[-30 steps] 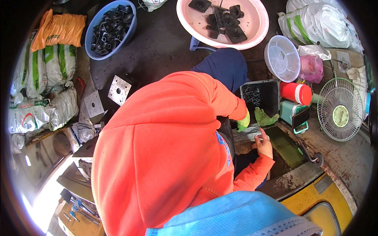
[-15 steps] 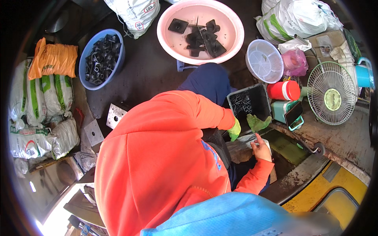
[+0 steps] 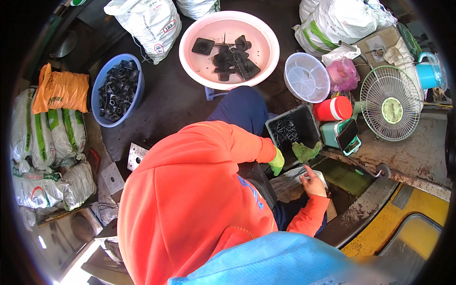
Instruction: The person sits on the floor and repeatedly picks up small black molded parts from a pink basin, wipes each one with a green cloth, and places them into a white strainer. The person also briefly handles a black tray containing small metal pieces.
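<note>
My left hand (image 3: 276, 162), in a yellow-green glove, hangs beside the near edge of a dark rectangular bin (image 3: 309, 124). Its fingers point down and are partly hidden, so I cannot tell whether they grip anything. Small dark screw-like pieces (image 3: 285, 130) lie in the bin's left part. Over the bin's near rim rests a loose green glove (image 3: 306, 152). My bare right hand (image 3: 313, 183) is just nearer to me, its index finger stretched out and its thumb apart, with nothing visible in it. Between both hands, a pale plastic sheet (image 3: 289, 183) lies at my lap.
A pink basin (image 3: 190, 66) with black parts stands ahead, and a blue tub (image 3: 139, 97) of black pieces to its left. At the right are a lilac colander (image 3: 308, 78), a red jug (image 3: 327, 110), a green fan (image 3: 390, 107) and a phone (image 3: 347, 135). Sacks (image 3: 35, 142) are stacked left.
The whole view has shifted slightly, with the basin and tubs appearing lower and further left. Both hands stay nearly in place beside the bin.
</note>
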